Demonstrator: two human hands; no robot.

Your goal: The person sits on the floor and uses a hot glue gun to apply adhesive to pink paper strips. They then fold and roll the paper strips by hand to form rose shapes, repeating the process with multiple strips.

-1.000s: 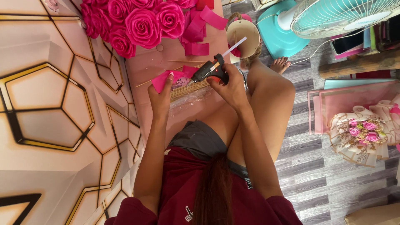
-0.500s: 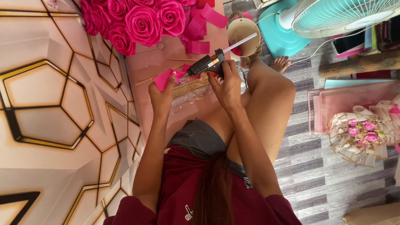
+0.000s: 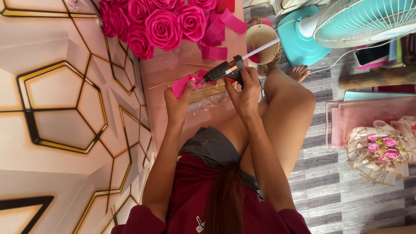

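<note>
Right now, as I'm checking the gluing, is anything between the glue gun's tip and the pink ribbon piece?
Nothing visible. The right hand holds the glue gun, and its nozzle points straight at the pink ribbon piece pinched in the left hand, with no object between them.

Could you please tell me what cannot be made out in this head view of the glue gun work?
- Glue gun nozzle tip: too small to tell whether it touches the pink ribbon piece.
- Glue gun grip: covered by the right hand.
- Ribbon piece's lower part: hidden by the left hand.
- Fan: cut off by the top edge.
</note>
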